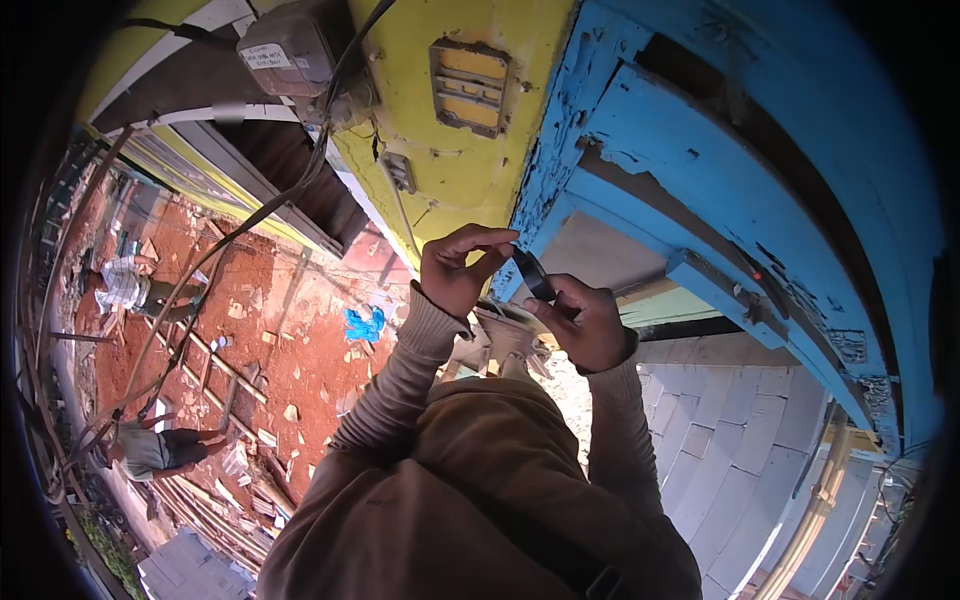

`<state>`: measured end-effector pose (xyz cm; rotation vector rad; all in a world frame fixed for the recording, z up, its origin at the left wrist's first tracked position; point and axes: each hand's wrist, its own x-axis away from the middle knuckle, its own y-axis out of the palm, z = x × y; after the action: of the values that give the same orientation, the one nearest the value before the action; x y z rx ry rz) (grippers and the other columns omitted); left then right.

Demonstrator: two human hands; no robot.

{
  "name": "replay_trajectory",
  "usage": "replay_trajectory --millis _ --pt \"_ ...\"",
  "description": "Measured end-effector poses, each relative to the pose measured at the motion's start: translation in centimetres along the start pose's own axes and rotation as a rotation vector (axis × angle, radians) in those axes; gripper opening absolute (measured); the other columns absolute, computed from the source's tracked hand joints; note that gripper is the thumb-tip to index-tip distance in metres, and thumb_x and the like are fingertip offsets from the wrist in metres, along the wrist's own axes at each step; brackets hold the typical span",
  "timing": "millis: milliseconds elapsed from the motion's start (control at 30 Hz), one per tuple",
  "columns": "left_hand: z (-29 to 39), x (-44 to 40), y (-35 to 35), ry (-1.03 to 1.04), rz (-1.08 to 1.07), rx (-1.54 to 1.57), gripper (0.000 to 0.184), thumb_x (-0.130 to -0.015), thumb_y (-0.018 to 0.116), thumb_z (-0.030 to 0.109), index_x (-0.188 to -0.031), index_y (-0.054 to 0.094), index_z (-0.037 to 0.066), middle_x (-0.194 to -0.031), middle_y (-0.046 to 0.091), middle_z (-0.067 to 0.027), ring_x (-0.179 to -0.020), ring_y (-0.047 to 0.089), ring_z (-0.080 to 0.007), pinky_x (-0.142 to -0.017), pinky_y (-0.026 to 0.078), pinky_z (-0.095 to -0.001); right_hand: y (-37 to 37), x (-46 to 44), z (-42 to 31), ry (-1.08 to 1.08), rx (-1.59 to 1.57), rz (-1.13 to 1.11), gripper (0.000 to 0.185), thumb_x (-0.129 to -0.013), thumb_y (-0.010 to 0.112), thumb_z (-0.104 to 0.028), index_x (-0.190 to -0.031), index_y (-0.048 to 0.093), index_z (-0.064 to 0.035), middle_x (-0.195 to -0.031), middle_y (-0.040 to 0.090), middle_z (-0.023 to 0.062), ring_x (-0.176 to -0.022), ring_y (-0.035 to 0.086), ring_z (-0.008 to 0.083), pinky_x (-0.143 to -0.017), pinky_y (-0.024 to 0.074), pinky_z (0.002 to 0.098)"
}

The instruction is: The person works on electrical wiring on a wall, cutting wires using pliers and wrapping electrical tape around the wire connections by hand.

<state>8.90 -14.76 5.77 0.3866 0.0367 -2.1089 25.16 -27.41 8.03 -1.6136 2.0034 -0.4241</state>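
Observation:
A roll of black tape (pixel 533 273) is held up between my two hands, in front of the blue-painted wooden frame. My right hand (pixel 588 322) grips its lower edge between thumb and fingers. My left hand (pixel 468 268) is closed in a pinch at the roll's upper edge, with thumb and forefinger close together. Whether a loose end of tape lies between those fingertips is too small to make out. Both forearms are in long brown ribbed sleeves.
A yellow wall carries a grey meter box (pixel 290 52) with cables and an open wall bracket (pixel 470 88). Peeling blue woodwork (pixel 700 150) stands at the right above grey blocks (pixel 730 420). Far below left, two people are on red soil (pixel 300 340) among poles and rubble.

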Motion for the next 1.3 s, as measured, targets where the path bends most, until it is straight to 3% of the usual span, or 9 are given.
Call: replay_trajectory --millis 200,233,333,533,667,733,833,1000,1300 --pt "-0.8 0.9 2.6 -0.198 0.158 0.256 0.028 -0.092 0.067 0.004 -0.12 0.066 -0.002 -0.104 0.07 -0.0078 -0.094 0.065 -0.0141 -0.089 0.052 -0.0287 -0.7 1.3 0.3 0.01 -0.101 0.029 0.02 -0.09 0.073 -0.017 -0.095 0.061 -0.002 -0.056 0.057 0.0066 -0.045 0.053 0.0132 -0.046 0.0398 0.0289" --pt "-1.4 1.0 3.2 -0.245 0.187 0.272 0.042 -0.093 0.068 0.014 -0.13 0.057 -0.002 -0.108 0.068 -0.0075 -0.094 0.065 -0.0155 -0.088 0.052 -0.0297 -0.2 1.4 0.4 -0.003 -0.123 0.094 0.018 -0.09 0.072 -0.015 -0.096 0.063 -0.0009 -0.051 0.049 0.0016 -0.047 0.036 0.005 -0.045 0.0284 0.0268" --pt "-2.1 2.8 4.0 -0.561 -0.041 0.357 0.039 -0.094 0.068 0.02 -0.124 0.055 -0.001 -0.101 0.066 -0.0074 -0.091 0.066 -0.0168 -0.078 0.055 -0.0289 1.8 1.8 1.8 -0.149 0.213 0.237 0.032 -0.086 0.074 -0.025 -0.105 0.061 -0.0031 -0.062 0.064 0.0098 -0.053 0.065 0.0271 -0.052 0.0498 0.0353" --pt "-6.2 4.5 2.5 -0.792 -0.053 0.542 0.027 -0.099 0.055 0.016 -0.119 0.056 -0.003 -0.101 0.067 -0.0123 -0.09 0.067 -0.0216 -0.078 0.056 -0.0364 1.6 3.6 3.2 0.02 0.229 -0.003 0.041 -0.083 0.076 -0.026 -0.113 0.062 -0.0021 -0.071 0.068 0.0118 -0.062 0.068 0.0285 -0.057 0.0524 0.0376" --pt "-4.5 4.7 2.0 -0.805 0.114 0.326 0.031 -0.096 0.059 0.017 -0.121 0.058 -0.002 -0.104 0.068 -0.0144 -0.092 0.068 -0.0235 -0.08 0.057 -0.0389 -6.3 4.0 4.8 -0.074 0.624 0.683 0.036 -0.081 0.074 -0.018 -0.111 0.064 0.0003 -0.093 0.066 0.0159 -0.086 0.064 0.0348 -0.076 0.0524 0.0444" --pt "-5.9 5.4 0.1 -0.645 0.216 0.179 0.036 -0.091 0.066 0.016 -0.123 0.06 0.0 -0.091 0.07 -0.0084 -0.085 0.067 -0.0165 -0.077 0.056 -0.0326 -12.6 5.4 6.9 0.106 1.158 0.876 0.042 -0.082 0.072 -0.024 -0.115 0.063 0.0002 -0.113 0.061 0.0173 -0.104 0.058 0.0378 -0.085 0.0493 0.0491" --pt "-4.9 5.3 -2.2 -0.455 0.39 0.231 0.039 -0.088 0.069 0.003 -0.123 0.054 -0.006 -0.081 0.069 -0.0121 -0.066 0.06 -0.0141 -0.061 0.047 -0.0306 -17.8 7.8 11.0 0.262 1.304 0.901 0.047 -0.083 0.071 -0.028 -0.12 0.061 -0.0007 -0.116 0.06 0.0175 -0.109 0.057 0.0386 -0.089 0.0475 0.0514" --pt "1.4 4.8 -2.6 -0.292 0.332 0.071 0.05 -0.09 0.065 0.009 -0.135 0.046 -0.002 -0.112 0.066 -0.0153 -0.105 0.061 -0.0207 -0.095 0.046 -0.0327 -19.1 8.2 13.2 0.079 1.386 0.809 0.049 -0.088 0.067 -0.037 -0.119 0.06 -0.0007 -0.117 0.058 0.0205 -0.109 0.057 0.0399 -0.093 0.0453 0.0531" --pt "15.1 4.1 2.2 -0.008 -0.152 0.439 0.082 -0.08 0.078 0.018 -0.143 0.032 -0.005 -0.129 0.052 -0.0165 -0.119 0.05 -0.022 -0.103 0.038 -0.0348 -20.0 7.9 12.4 0.1 1.418 0.875 0.058 -0.092 0.059 -0.049 -0.12 0.057 0.0012 -0.109 0.057 0.0207 -0.102 0.058 0.0416 -0.089 0.0439 0.0568"
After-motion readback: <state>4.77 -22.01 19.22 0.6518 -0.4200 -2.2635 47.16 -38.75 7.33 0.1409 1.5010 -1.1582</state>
